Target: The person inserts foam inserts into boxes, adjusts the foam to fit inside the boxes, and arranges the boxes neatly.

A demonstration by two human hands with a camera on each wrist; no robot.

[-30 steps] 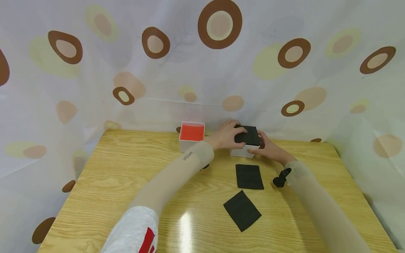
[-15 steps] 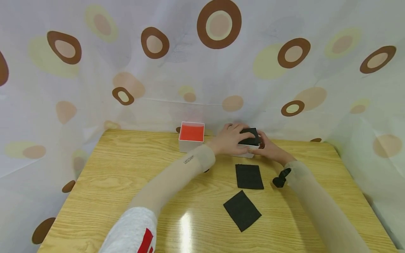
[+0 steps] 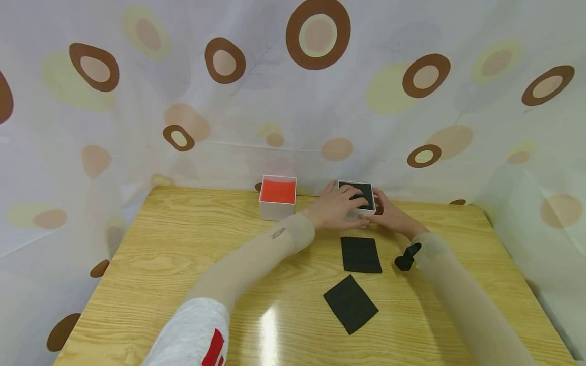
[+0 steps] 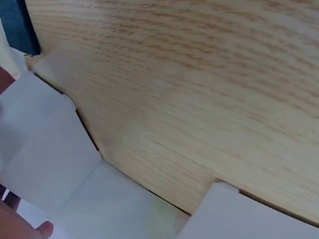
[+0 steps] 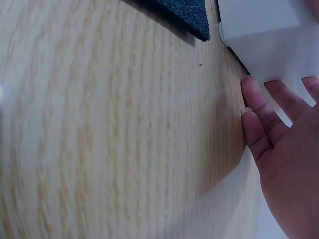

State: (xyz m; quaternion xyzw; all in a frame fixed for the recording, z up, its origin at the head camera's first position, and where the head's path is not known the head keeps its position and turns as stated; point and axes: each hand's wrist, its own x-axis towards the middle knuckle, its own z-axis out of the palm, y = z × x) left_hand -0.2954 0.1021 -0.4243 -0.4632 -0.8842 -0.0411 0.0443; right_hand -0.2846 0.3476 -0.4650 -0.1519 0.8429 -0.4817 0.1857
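Note:
A white open-topped box (image 3: 338, 183) stands against the curtain, right of centre. Inside it lies a black foam square (image 3: 368, 189), roughly level below the rim. My left hand (image 3: 336, 209) presses on the foam with spread fingers, its thumb by the box's front. The right hand (image 3: 392, 217) steadies the same box, thumb at the front corner and fingers along the right side. In the right wrist view, fingertips (image 5: 255, 94) touch the box's white wall (image 5: 269, 37). Its wall (image 4: 55, 149) also appears in the left wrist view. The left hand hides part of the foam.
To the left stands a second white box (image 3: 276, 211) with a red sheet (image 3: 278, 191) inside. Two black foam squares, one nearer the boxes (image 3: 361, 255) and one turned diagonally (image 3: 351, 305), lie on the wooden table (image 3: 183, 244). A patterned curtain (image 3: 256, 112) hangs behind.
The black foam square has gone down from the top of the box to below its rim. My left hand has moved slightly right and down with it. The right hand has stayed put.

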